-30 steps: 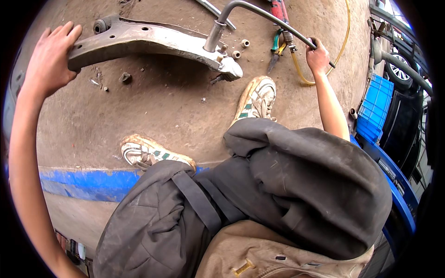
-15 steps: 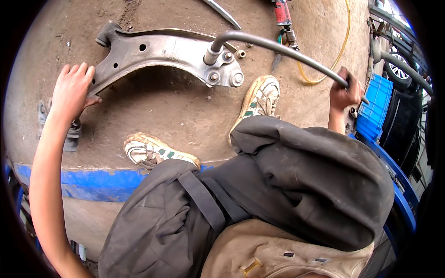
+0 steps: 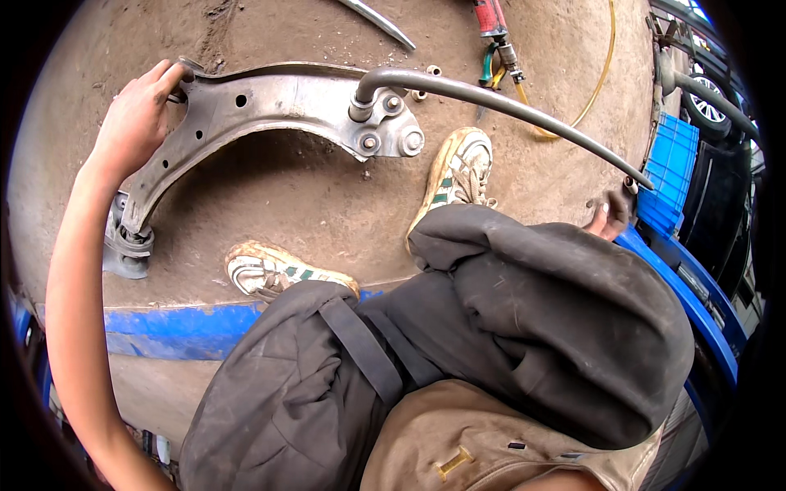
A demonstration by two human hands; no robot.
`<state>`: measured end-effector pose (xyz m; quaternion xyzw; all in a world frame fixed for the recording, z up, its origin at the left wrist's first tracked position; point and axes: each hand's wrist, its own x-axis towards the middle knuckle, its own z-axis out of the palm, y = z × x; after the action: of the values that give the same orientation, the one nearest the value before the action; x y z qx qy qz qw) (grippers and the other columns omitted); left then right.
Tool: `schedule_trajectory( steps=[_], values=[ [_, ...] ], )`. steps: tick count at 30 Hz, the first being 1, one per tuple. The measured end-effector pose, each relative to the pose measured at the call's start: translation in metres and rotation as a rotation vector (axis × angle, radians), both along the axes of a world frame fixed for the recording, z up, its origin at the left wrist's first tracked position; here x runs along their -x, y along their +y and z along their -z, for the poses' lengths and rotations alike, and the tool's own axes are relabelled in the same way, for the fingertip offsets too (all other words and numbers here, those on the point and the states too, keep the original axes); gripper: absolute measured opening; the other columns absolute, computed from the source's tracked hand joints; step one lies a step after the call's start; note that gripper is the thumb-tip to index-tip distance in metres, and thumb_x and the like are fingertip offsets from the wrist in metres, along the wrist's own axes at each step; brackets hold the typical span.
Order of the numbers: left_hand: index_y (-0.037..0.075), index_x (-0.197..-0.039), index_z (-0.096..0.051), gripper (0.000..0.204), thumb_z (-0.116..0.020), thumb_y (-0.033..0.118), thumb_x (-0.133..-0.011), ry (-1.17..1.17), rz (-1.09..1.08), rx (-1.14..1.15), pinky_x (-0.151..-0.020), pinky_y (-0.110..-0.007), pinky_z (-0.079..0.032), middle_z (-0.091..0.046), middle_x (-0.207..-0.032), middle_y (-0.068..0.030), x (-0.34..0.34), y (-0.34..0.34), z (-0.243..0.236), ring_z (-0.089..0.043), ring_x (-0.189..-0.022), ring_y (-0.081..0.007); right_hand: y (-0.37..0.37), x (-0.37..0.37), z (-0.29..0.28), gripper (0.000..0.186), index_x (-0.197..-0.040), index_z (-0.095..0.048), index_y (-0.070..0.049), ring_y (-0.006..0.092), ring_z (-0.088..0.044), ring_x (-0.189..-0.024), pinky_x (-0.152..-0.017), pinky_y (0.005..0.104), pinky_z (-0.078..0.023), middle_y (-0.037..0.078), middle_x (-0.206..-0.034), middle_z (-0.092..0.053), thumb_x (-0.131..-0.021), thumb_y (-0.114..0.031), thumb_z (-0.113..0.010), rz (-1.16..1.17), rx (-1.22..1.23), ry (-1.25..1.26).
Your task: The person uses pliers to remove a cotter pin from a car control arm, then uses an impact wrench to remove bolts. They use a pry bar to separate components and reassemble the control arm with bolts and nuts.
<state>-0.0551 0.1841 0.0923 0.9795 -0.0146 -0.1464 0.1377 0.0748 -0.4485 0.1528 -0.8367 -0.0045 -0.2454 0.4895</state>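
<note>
Leverage explains how you hold everything here. Your left hand (image 3: 135, 123) presses down on the far left end of the metal control arm (image 3: 246, 110), which lies flat on the dirt floor (image 3: 311, 204) in front of your 2 shoes. The fingers curl over the end of the arm, near a small ring-shaped eye, so the grip is closed loosely on the part and pins it so it does not turn.

Your right hand (image 3: 610, 217) is at the other extreme, at the free end of the long grey bar (image 3: 508, 110). The bar bends down at its left end and sits on a fitting on the control arm's right end, beside 2 bolt heads. Holding it at the tip gives you the longest lever. The hand is mostly hidden behind your knee, so you cannot tell from this view how tightly the fingers close; they seem to be wrapped around the bar's end.

A rubber bushing (image 3: 127, 245) sits at the lower left end of the control arm. Beyond the bar lie a red-handled tool (image 3: 491, 20) and a yellow hose (image 3: 602, 74), well apart from both hands. Blue crates (image 3: 671, 176) stand at your right.
</note>
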Motion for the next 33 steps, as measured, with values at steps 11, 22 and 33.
schedule_trajectory(
  steps=[11, 22, 33],
  values=[
    [0.008, -0.137, -0.049, 0.047, -0.062, 0.026, -0.095, 0.090, -0.070, -0.116, -0.109, -0.046, -0.040, -0.045, -0.145, -0.0251, -0.012, -0.022, 0.012, -0.047, -0.131, -0.0418, 0.073, -0.152, -0.025, 0.040, -0.052, -0.030, -0.019, 0.0067, -0.033, -0.044, -0.051, 0.0220, -0.029, -0.007, -0.048, -0.033, -0.078, -0.015, -0.059, -0.702, -1.642, 0.410],
    [0.001, -0.128, -0.050, 0.046, -0.064, 0.027, -0.093, 0.006, -0.065, -0.150, -0.097, -0.046, -0.046, -0.053, -0.129, -0.0236, -0.015, -0.029, 0.017, -0.054, -0.116, -0.0420, 0.104, -0.225, -0.015, 0.035, -0.046, -0.028, -0.021, 0.0073, -0.033, -0.041, -0.047, 0.0217, -0.030, -0.007, -0.044, -0.033, -0.070, -0.015, -0.053, -0.827, -1.667, 0.557],
    [0.000, -0.123, -0.054, 0.047, -0.061, 0.037, -0.094, 0.002, -0.077, -0.255, -0.098, -0.044, -0.043, -0.055, -0.123, -0.0214, -0.029, -0.046, 0.002, -0.055, -0.115, -0.0364, 0.180, -0.313, -0.012, 0.045, -0.055, -0.033, -0.017, 0.0105, -0.030, -0.042, -0.041, 0.0248, -0.028, -0.005, -0.047, -0.026, -0.094, -0.022, -0.054, -0.578, -1.556, 0.432]
  ],
)
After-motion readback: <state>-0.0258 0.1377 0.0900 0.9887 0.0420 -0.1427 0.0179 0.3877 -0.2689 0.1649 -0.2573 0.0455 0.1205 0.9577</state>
